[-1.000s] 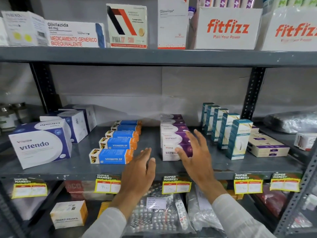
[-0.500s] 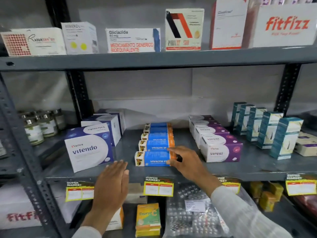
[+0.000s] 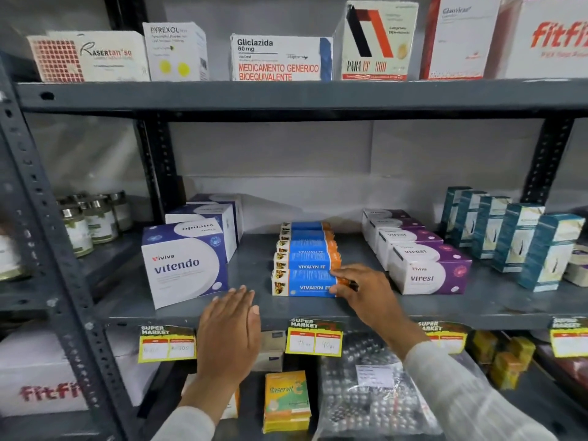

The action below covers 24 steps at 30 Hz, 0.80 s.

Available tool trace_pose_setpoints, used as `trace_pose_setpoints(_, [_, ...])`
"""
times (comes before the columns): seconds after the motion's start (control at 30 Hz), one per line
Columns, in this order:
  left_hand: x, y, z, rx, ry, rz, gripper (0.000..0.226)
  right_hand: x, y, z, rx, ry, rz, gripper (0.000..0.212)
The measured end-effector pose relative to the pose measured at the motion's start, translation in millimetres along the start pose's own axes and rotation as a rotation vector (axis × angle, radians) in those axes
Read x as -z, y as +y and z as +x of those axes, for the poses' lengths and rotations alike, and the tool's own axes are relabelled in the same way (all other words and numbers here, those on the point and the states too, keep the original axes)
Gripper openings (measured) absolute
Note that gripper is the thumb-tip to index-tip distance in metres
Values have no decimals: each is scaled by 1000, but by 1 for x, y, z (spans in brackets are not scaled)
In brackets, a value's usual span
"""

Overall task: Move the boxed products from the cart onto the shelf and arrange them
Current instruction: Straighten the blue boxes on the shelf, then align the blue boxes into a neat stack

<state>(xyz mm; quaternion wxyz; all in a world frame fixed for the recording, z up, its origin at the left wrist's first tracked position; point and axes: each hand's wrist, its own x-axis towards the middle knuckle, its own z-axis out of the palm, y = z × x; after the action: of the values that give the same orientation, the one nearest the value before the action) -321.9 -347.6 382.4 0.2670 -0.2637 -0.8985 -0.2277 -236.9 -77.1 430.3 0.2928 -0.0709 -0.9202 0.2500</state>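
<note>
Five blue-and-orange Vivalyn boxes [image 3: 305,265] lie in a row running back on the middle shelf [image 3: 496,308], between the Vitendo boxes [image 3: 186,262] and the purple Viresi boxes [image 3: 429,268]. The right hand [image 3: 362,289] has its fingers curled over the orange right end of the front Vivalyn box [image 3: 302,283], thumb at the front face; it seems a light pinch, though the palm hides how firm the hold is. The left hand [image 3: 230,332] hangs flat and open before the shelf edge, just below the front Vitendo box, holding nothing. No cart shows, so the step in hand looks like arranging rather than carrying: squaring the front box with the row behind. The next move likely calls for a small nudge of that end, the left hand steadying the other.
</note>
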Motion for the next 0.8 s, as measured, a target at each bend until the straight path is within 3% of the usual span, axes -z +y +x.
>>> trace_pose_setpoints(0.63, [-8,-5,0,0,33,8,51,2,-8,1,-6,-23,-30,42])
trace_pose_setpoints(0.8, [4,-3,0,-22,-10,-64,52,4,-14,-5,-15,-40,-77,51])
